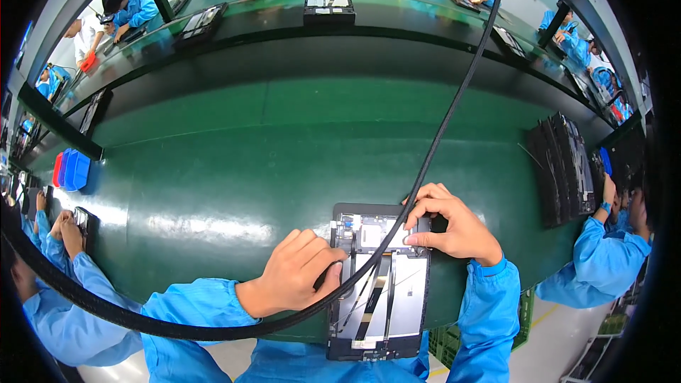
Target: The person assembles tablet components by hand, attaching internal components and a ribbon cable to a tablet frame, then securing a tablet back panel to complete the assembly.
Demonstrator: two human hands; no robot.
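Note:
An opened tablet [409, 301] lies in front of me, screen side down, its silver inner panel, dark ribbon cables and small circuit boards exposed. Its near end reaches past the table's front edge. My left hand [294, 274] is closed at the tablet's left edge, thumb and fingertips against the frame. Over the upper right part of the tablet is my right hand [457, 227], thumb and index finger bent together in a pinch. Whatever lies between those fingertips is too small or hidden to make out. A thick black cable crosses the view in front of the tablet.
The black cable [454, 110] runs down from the top and curves left. On the green table [213, 170], black tablet parts [567, 170] stand stacked at right, blue bins [74, 170] at left. Another opened tablet [330, 0] sits on the raised shelf. Co-workers in blue surround me.

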